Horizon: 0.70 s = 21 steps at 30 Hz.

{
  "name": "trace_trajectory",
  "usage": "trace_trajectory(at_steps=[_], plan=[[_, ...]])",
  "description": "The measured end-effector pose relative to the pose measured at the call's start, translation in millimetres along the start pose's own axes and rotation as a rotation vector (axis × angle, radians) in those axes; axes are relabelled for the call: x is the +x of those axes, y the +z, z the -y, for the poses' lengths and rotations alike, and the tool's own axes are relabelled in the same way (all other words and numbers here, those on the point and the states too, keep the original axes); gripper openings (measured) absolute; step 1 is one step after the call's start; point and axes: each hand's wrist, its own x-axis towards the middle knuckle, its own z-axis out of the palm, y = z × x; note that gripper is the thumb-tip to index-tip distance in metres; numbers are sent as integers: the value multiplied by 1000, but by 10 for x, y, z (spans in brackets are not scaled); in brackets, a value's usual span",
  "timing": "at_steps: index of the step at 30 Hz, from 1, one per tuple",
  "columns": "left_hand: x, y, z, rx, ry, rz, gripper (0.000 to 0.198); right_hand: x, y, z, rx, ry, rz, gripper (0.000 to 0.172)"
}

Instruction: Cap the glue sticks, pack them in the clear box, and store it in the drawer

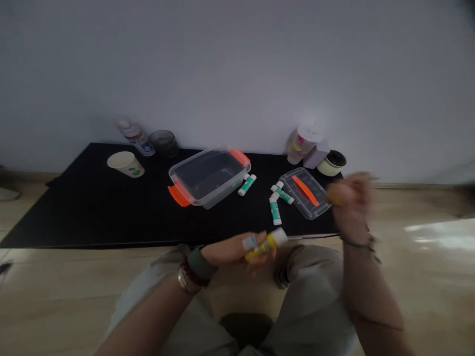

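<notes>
**Lap:** grey-beige trousers (308, 282) cover the bent knees just below the hands, with the wood floor (426, 277) on either side.

**Left hand (232, 252):** fingers closed around a yellow-and-white tube (265, 245), held crosswise above the knees. A small pale blue piece (250, 243) lies against the fingers, too small to identify.

**Right hand (351, 202):** blurred, raised near the right end of the black mat (92, 217). Its fingers look curled around something orange-yellow (336, 195), but the blur hides whether they grip it.

**On the mat:** a clear box (208, 178) with orange handles sits near the middle. Three green-and-white tubes (275, 210) lie between it and a clear lid (304, 193) with an orange strip, which is just left of the right hand.

**Along the wall:** a paper cup (125, 164), a spray bottle (135, 138) and a pale plastic cup (302, 143) stand well behind the hands.

**Risk, fast hand:** a quick right-hand swing could clip the lid and knock it into the tubes.

**Risk, loose hold:** the yellow-and-white tube is held out at the fingers, so a slip could drop it onto the lap or floor.

**Risk, round shapes:** a light bump could send the tubes rolling across the mat.
</notes>
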Motion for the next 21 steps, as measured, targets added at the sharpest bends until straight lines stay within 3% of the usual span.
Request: trace_trajectory(at_steps=[2, 3, 5, 8, 11, 14, 18, 21], plan=[[134, -149, 170, 216, 12, -394, 50, 146, 302, -281, -109, -27, 192, 29], [205, -234, 248, 379, -38, -567, 43, 198, 477, -442, -315, -99, 382, 23], [334, -398, 363, 702, -152, -748, 30, 257, 803, -751, -663, -198, 653, 20], [491, -560, 395, 1002, -285, -850, 29, 257, 1117, -1056, -935, -256, 821, 27], [629, -595, 322, 1117, -411, -916, 31, 224, 1230, -1154, -1035, -307, 827, 34], [762, -580, 276, 1181, -496, -990, 33, 225, 1227, -1133, -1043, -320, 745, 40], [896, -627, 327, 1326, -464, -1087, 34, 226, 1079, -1023, -1012, -248, 610, 39], [923, -683, 366, 1441, -399, -1100, 35, 149, 878, -938, -1022, -228, 603, 32]])
